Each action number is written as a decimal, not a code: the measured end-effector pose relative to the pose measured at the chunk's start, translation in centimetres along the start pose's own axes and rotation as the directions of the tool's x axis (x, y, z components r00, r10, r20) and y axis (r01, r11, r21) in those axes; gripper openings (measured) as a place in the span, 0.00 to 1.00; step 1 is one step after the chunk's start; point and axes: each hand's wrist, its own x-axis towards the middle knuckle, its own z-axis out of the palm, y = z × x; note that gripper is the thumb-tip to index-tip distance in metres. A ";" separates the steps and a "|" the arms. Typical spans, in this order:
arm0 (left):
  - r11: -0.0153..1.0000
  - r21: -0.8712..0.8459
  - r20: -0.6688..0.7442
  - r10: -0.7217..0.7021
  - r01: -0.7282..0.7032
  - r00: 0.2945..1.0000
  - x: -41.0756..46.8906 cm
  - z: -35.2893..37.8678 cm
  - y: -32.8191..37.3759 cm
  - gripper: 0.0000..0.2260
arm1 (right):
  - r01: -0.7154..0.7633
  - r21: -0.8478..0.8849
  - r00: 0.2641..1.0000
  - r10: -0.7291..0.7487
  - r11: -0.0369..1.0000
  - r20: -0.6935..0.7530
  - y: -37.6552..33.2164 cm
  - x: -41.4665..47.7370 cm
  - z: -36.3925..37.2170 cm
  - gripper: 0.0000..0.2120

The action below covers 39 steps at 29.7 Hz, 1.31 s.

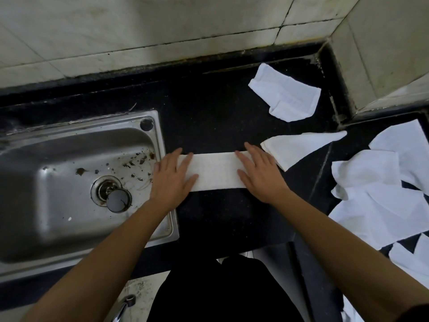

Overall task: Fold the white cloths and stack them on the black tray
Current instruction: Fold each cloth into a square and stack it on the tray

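A white cloth (217, 171), folded into a long narrow strip, lies flat on the black counter (209, 117) in front of me. My left hand (173, 180) presses flat on its left end with straight fingers. On the strip's right end my right hand (258, 173) lies flat, fingers spread. Another white cloth (299, 147) lies just right of the strip, touching it. A loosely folded white cloth (286, 96) sits at the back right. Several crumpled white cloths (380, 194) are heaped at the right edge. No black tray can be made out against the dark counter.
A steel sink (69, 182) with a drain plug (118, 199) and scattered debris sits to the left, its rim right by my left hand. Tiled walls (162, 26) close off the back and right corner. A tap handle (126, 303) shows at the bottom.
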 end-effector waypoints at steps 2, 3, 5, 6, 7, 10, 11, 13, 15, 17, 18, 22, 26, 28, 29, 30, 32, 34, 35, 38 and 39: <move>0.988 0.083 0.234 0.109 -0.131 0.966 -0.5 0.5 -0.4 0.33 | 0.072 -0.108 0.982 -0.052 0.992 0.182 0.0 -0.6 0.9 0.33; 0.980 0.114 0.303 0.124 -0.165 0.945 -0.5 0.7 -1.0 0.35 | 0.078 -0.151 0.971 -0.041 0.986 0.234 0.2 -0.6 1.3 0.36; 0.963 0.173 0.372 0.130 -0.206 0.919 -0.3 0.6 -2.0 0.36 | 0.053 -0.205 0.956 0.009 0.977 0.293 0.8 -0.6 1.6 0.40; 0.955 0.196 0.396 0.132 -0.224 0.909 -0.1 0.4 -2.2 0.36 | 0.045 -0.218 0.950 0.026 0.975 0.311 1.1 -0.5 1.6 0.41; 0.948 0.213 0.416 0.132 -0.237 0.900 0.1 0.2 -2.4 0.36 | 0.044 -0.229 0.946 0.033 0.972 0.321 1.2 -0.3 1.5 0.42; 0.943 0.228 0.444 0.122 -0.244 0.888 0.0 -0.1 -2.1 0.37 | 0.045 -0.233 0.944 0.035 0.972 0.328 0.7 -0.3 1.3 0.44; 0.947 0.223 0.431 0.115 -0.229 0.895 -0.1 -0.2 -1.9 0.37 | 0.034 -0.219 0.950 0.037 0.975 0.309 0.6 -0.3 1.2 0.45; 0.968 0.180 0.366 0.100 -0.176 0.925 0.2 -0.4 -1.0 0.37 | 0.029 -0.187 0.964 0.022 0.982 0.266 0.2 -0.1 0.8 0.45; 0.980 0.122 0.298 0.114 -0.156 0.948 0.9 -0.6 0.2 0.36 | 0.081 -0.156 0.968 -0.041 0.984 0.248 -0.3 0.4 0.6 0.42; 0.970 0.136 0.311 0.152 -0.203 0.938 1.7 -0.4 1.4 0.36 | 0.138 -0.129 0.957 -0.100 0.982 0.271 -1.1 0.8 1.0 0.40; 0.960 0.156 0.343 0.167 -0.232 0.924 2.0 -0.1 1.8 0.36 | 0.152 -0.131 0.950 -0.108 0.980 0.292 -1.3 0.9 1.3 0.39; 0.954 0.165 0.424 0.161 -0.251 0.891 2.3 1.0 1.4 0.38 | 0.135 -0.164 0.940 -0.073 0.977 0.334 -1.6 0.9 1.3 0.40; 0.952 0.166 0.419 0.169 -0.258 0.892 2.0 1.0 1.2 0.38 | -0.127 0.045 0.973 0.116 0.991 0.198 -2.2 -0.2 0.1 0.40; 0.954 0.162 0.425 0.164 -0.253 0.890 2.0 1.0 1.3 0.38 | -0.360 0.160 0.933 0.354 0.919 0.069 -2.5 -1.0 -0.3 0.36; 0.956 0.159 0.430 0.158 -0.247 0.889 2.0 0.9 1.4 0.38 | -0.463 0.205 0.885 0.461 0.862 0.061 -2.6 -1.3 -0.5 0.35; 0.958 0.156 0.431 0.153 -0.241 0.889 2.0 0.9 1.6 0.38 | -0.545 0.238 0.837 0.539 0.804 0.096 -2.7 -1.5 -0.7 0.33; 0.962 0.152 0.439 0.139 -0.226 0.888 1.9 0.6 1.9 0.37 | -0.639 0.248 0.769 0.607 0.728 0.200 -3.1 -2.0 -0.9 0.30; 0.966 0.154 0.455 0.118 -0.209 0.882 1.8 0.4 2.2 0.37 | -0.676 0.259 0.737 0.626 0.690 0.257 -3.4 -2.2 -0.9 0.26; 0.968 0.157 0.463 0.105 -0.198 0.880 1.8 0.1 2.4 0.37 | -0.693 0.288 0.721 0.635 0.661 0.277 -3.5 -2.1 -0.9 0.24; 0.980 0.146 0.415 0.063 -0.134 0.908 2.6 -0.8 3.5 0.34 | -0.728 0.382 0.684 0.635 0.569 0.358 -3.4 -1.6 -1.1 0.17; 0.980 0.140 0.355 0.082 -0.139 0.931 3.4 -1.3 4.3 0.32 | -0.729 0.412 0.682 0.628 0.547 0.374 -3.2 -1.6 -1.3 0.15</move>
